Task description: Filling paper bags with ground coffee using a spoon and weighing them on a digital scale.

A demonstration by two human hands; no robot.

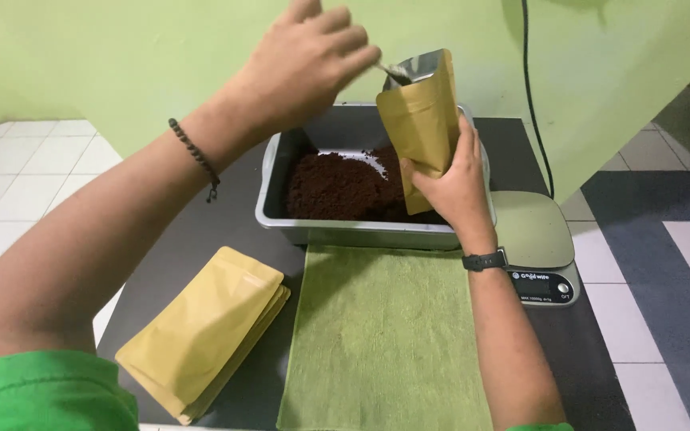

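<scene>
My right hand [453,179] grips a yellow-brown stand-up pouch [421,120] with a silver lining, held upright and open over a metal tray [281,187] of dark brown powder [337,187]. My left hand [305,60] is raised above the tray and holds a metal spoon [397,72] whose tip sits at the pouch's open mouth. A dark bead bracelet is on my left wrist, and a black watch on my right wrist.
A stack of flat yellow-brown pouches [205,339] lies at the front left of the dark table [193,239]. A green cloth [381,335] covers the middle. A digital kitchen scale [533,239] stands right of the tray. A black cable [533,96] hangs on the green wall.
</scene>
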